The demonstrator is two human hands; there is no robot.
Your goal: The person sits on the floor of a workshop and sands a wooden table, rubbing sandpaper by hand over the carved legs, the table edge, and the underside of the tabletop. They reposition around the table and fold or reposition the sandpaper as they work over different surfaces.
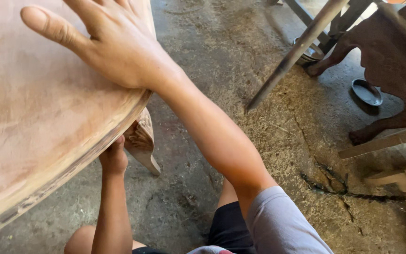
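Note:
My right hand (113,42) lies flat on a reddish-brown round wooden tabletop (29,117), palm down, fingers spread, thumb pointing left. The arm reaches in from the lower right in a grey sleeve. My left hand (113,157) is pressed up against the underside of the tabletop's rim (71,167), just beside a carved wooden leg (142,141). Its fingers are hidden under the rim, so whatever it may be holding is out of sight.
A bare concrete floor (222,70) strewn with sawdust has a dark crack (334,183). Dark carved furniture (395,56) stands upper right, with a metal dish (366,91) below it. A leaning wooden slat (292,54) and pale turned wood pieces (395,176) are at right.

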